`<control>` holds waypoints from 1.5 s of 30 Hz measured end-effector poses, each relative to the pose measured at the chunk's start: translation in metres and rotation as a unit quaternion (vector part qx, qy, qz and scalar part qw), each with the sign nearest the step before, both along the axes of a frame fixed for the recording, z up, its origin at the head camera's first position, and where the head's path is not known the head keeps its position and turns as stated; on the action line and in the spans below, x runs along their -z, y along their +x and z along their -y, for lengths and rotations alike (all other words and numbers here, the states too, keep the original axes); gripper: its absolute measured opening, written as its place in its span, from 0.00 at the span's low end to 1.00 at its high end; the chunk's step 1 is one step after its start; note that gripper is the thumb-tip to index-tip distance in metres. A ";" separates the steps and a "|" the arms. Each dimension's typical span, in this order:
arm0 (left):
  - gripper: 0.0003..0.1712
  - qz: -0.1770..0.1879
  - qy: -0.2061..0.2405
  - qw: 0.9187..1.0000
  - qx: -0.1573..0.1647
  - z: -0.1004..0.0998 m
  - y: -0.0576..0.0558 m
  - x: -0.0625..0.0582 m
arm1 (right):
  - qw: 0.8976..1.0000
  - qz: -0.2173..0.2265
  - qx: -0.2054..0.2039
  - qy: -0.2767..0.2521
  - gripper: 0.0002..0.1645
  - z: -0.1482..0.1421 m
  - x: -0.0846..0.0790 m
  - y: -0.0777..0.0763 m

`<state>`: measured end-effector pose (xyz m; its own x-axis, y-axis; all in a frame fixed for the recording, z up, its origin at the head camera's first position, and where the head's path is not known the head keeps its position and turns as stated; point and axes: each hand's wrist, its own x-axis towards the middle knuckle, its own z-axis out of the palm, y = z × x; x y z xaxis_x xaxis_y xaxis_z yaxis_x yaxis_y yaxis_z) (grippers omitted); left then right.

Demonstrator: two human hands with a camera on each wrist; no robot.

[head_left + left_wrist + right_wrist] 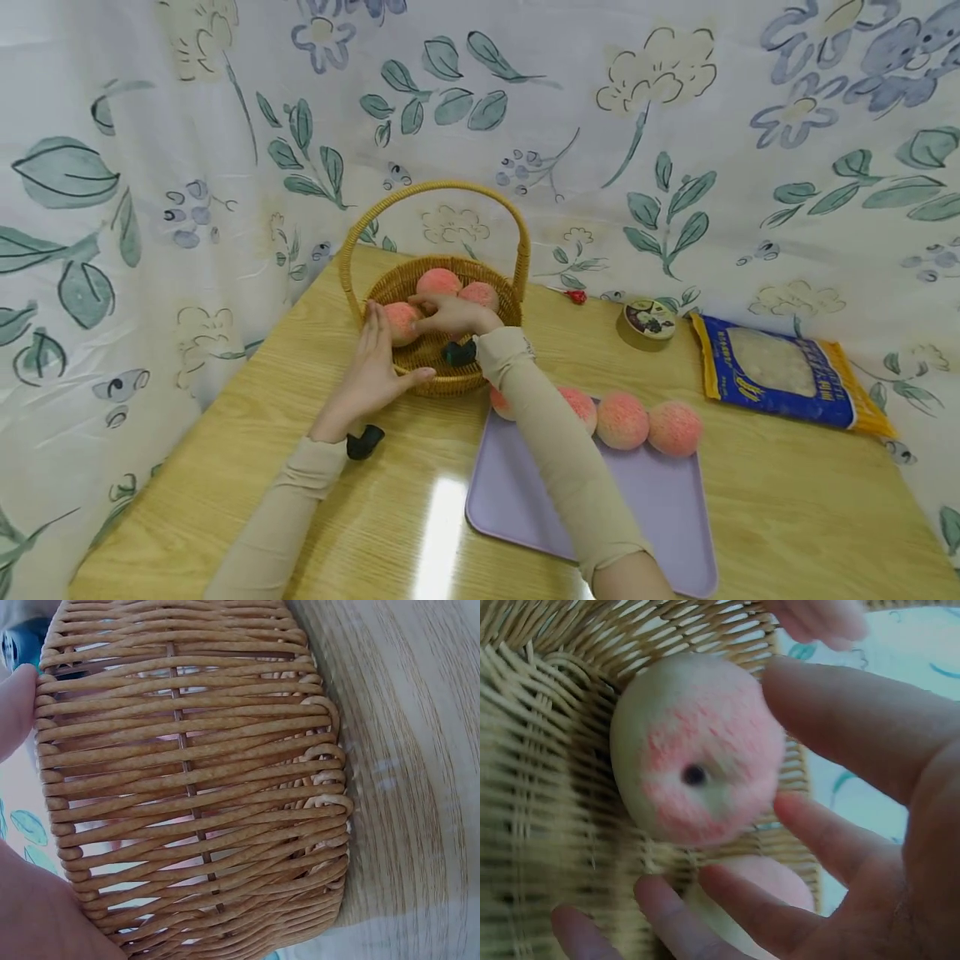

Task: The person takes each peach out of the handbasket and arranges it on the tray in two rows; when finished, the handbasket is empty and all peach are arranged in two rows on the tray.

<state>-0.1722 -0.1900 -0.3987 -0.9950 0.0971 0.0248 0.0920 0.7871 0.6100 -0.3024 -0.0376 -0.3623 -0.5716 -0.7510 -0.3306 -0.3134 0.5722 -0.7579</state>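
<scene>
At the left rim of the basket [450,386], the left hand [367,375] rests straight-fingered, gripping nothing. Inside, the leftmost peach [401,325] meets the right hand [457,315], fingers loosely spread: apparently being settled. Next calls for lifting clear, toward the peaches [622,420] on the tray [652,508] right of the basket.

On my feed I record the tray [517,487] part-hidden beneath the right sleeve [573,458], the left hand [366,375] cut off in the left-wrist view, the basket weave [525,847] blurred in the right-wrist view.
</scene>
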 end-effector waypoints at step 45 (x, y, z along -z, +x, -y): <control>0.76 -0.002 0.012 1.000 0.006 0.000 -0.003 0.003 | 0.982 0.119 0.010 -0.143 0.31 -0.078 -0.008 0.003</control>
<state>-0.1747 -0.1903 -0.4018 -0.9936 0.1088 0.0305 0.1037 0.7710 0.6284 -0.2989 0.0406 -0.3545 -0.5188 -0.8226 -0.2326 -0.0998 0.3286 -0.9392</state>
